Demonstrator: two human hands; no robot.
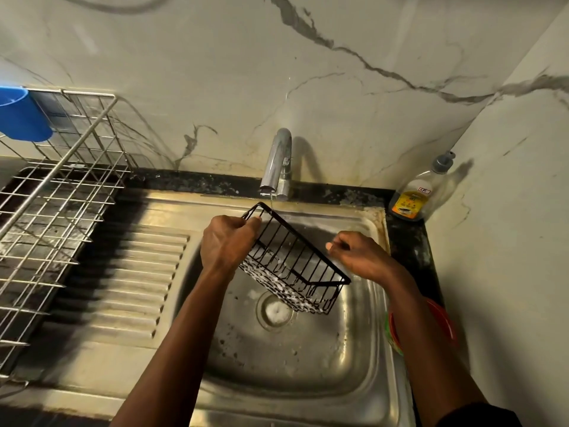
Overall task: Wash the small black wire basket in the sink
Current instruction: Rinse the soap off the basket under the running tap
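Observation:
A small black wire basket [295,266] hangs tilted over the steel sink [363,343], with white suds clinging to its underside. My left hand [226,241] grips its far left end near the top rim. At the right side, my right hand [358,255] pinches the upper rim wire. A thin stream of water falls from the chrome tap [277,163] onto the basket's far corner. Foam sits in the drain [275,311] below the basket.
A steel dish rack [55,192] stands on the ribbed drainboard [123,282] at left, with a blue plastic cup [23,114] hooked on it. A dish-soap bottle [414,195] stands in the back right corner. Red and green plastic items [443,322] lie on the right counter.

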